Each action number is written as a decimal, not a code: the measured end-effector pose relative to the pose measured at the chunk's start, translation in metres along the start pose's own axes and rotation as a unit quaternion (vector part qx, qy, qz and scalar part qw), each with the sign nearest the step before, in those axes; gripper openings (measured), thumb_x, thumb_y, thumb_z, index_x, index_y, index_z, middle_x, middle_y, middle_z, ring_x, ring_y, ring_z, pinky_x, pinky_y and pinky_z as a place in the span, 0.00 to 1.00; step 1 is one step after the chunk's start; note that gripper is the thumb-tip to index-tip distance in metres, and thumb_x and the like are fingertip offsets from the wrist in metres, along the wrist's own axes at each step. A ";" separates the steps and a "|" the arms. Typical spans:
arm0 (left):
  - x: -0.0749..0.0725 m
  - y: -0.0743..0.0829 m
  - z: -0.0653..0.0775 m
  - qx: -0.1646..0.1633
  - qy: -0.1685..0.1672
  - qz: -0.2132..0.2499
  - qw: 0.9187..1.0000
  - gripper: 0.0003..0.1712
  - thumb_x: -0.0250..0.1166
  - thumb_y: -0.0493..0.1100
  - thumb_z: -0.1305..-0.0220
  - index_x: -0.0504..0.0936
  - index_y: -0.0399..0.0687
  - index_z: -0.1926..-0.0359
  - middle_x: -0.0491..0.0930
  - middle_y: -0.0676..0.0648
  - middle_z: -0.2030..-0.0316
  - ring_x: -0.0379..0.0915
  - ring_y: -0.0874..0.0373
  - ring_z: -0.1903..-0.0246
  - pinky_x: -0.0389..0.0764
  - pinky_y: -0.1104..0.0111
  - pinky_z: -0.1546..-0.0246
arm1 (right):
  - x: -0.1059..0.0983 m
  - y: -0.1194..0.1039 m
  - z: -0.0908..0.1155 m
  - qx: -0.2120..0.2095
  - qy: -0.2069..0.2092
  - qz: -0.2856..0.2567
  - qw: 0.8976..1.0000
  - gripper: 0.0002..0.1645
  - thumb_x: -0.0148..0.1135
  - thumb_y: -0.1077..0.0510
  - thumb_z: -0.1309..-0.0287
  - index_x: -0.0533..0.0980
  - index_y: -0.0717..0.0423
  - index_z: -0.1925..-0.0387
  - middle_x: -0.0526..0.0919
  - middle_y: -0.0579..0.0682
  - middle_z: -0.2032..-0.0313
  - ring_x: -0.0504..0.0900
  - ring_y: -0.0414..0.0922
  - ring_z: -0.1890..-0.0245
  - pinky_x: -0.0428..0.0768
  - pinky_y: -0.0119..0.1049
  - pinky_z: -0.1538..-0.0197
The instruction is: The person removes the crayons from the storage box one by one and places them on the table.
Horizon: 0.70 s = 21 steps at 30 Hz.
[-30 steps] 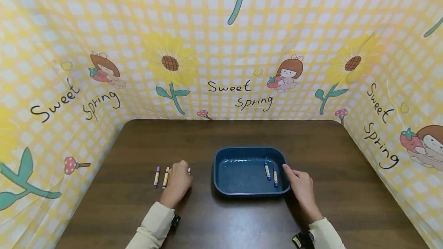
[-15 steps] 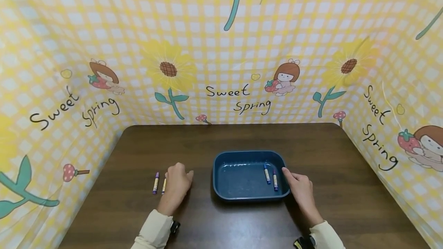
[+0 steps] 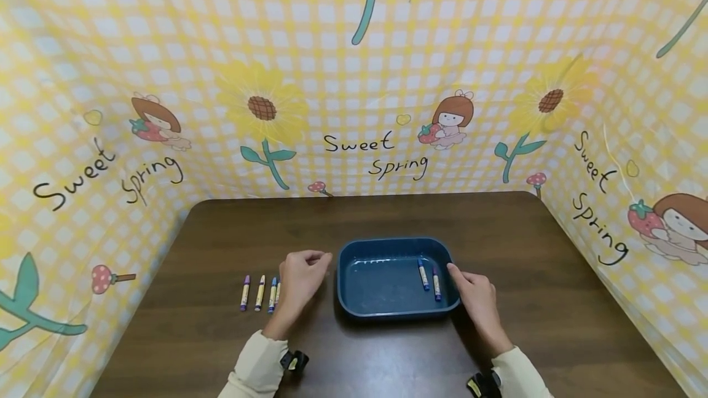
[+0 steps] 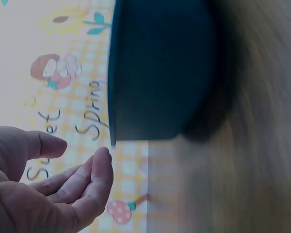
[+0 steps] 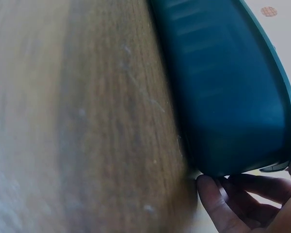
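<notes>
In the head view my left hand [image 3: 301, 278] hovers between a row of crayons and the tray's left side. The left wrist view shows its thumb and fingers loosely bent and apart, with nothing between them. Several crayons lie side by side to its left: a purple-ended crayon [image 3: 245, 293], a pale-tipped crayon [image 3: 259, 293], a blue-ended crayon [image 3: 273, 295] and one partly covered by the hand. My right hand [image 3: 480, 300] grips the right end of the dark blue tray [image 3: 387, 315], thumb at the rim and fingers against the outside. Inside are a blue crayon [image 3: 423, 275] and a dark purple crayon [image 3: 437, 283].
The brown wooden table [image 3: 232, 226] has rounded far corners. A yellow checked cloth [image 3: 354, 91] with flower and girl prints hangs behind it and along both sides. Each wrist wears a black strap device.
My left hand has lifted off the crayons and moved right toward the tray, uncovering a blue-ended crayon and part of another beside it. The right hand keeps its hold on the tray.
</notes>
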State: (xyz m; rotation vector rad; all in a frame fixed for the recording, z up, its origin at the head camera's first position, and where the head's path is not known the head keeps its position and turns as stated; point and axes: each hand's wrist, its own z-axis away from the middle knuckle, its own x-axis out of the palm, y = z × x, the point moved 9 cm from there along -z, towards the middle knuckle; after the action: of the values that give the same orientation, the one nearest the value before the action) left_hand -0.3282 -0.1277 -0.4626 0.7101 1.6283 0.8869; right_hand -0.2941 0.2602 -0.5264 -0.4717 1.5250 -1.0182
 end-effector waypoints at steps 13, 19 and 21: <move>0.045 0.039 0.008 0.019 -0.059 0.044 0.997 0.12 0.68 0.49 0.36 0.91 0.46 0.65 0.87 0.53 0.78 0.83 0.64 0.77 0.80 0.69 0.73 | 0.002 0.002 -0.001 0.004 -0.002 -0.003 1.000 0.41 0.53 0.28 0.33 0.68 0.54 0.88 0.62 0.44 0.86 0.68 0.46 0.77 0.61 0.34 0.72; 0.069 0.057 0.007 0.038 -0.075 0.040 0.996 0.12 0.68 0.51 0.37 0.91 0.49 0.67 0.86 0.56 0.80 0.82 0.66 0.78 0.79 0.68 0.73 | 0.000 0.001 -0.003 -0.004 0.002 -0.011 1.000 0.42 0.52 0.26 0.34 0.69 0.55 0.88 0.62 0.44 0.87 0.69 0.47 0.77 0.61 0.35 0.73; 0.077 0.062 0.008 0.042 -0.084 0.039 0.995 0.13 0.67 0.52 0.37 0.91 0.50 0.67 0.86 0.57 0.80 0.81 0.66 0.78 0.80 0.68 0.72 | 0.000 0.001 -0.003 -0.004 -0.001 -0.016 1.000 0.42 0.52 0.25 0.35 0.68 0.54 0.88 0.63 0.44 0.87 0.69 0.47 0.78 0.61 0.34 0.74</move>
State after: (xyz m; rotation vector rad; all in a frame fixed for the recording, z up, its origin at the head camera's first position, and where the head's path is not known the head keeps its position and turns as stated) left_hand -0.3377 -0.0297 -0.4518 0.8887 1.5024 0.7945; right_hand -0.2972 0.2618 -0.5271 -0.5037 1.5238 -1.0371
